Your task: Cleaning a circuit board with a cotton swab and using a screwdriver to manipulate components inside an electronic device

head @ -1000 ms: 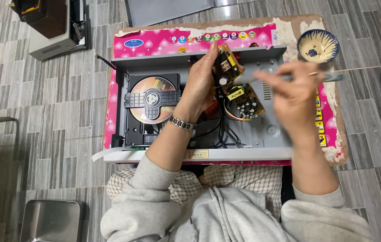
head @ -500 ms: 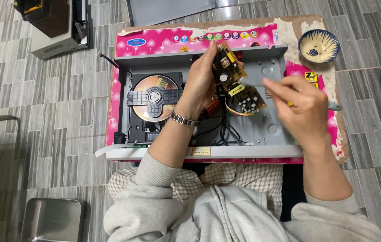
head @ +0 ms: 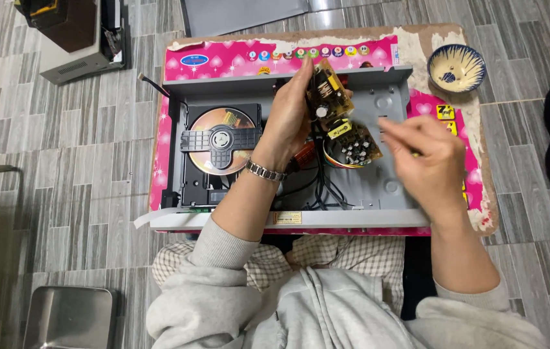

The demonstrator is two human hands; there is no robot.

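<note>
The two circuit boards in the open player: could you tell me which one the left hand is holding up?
The upper yellowish board, tilted up in the left hand. The darker board crowded with capacitors lies lower and to the right of it, out of that hand.

A blue-rimmed bowl (head: 456, 68) is set on the worn corner of the pink board (head: 236, 58). A grey box (head: 78, 39) is seen on the tiled floor (head: 49, 161), and a metal tray (head: 71, 318) is placed lower left.
</note>
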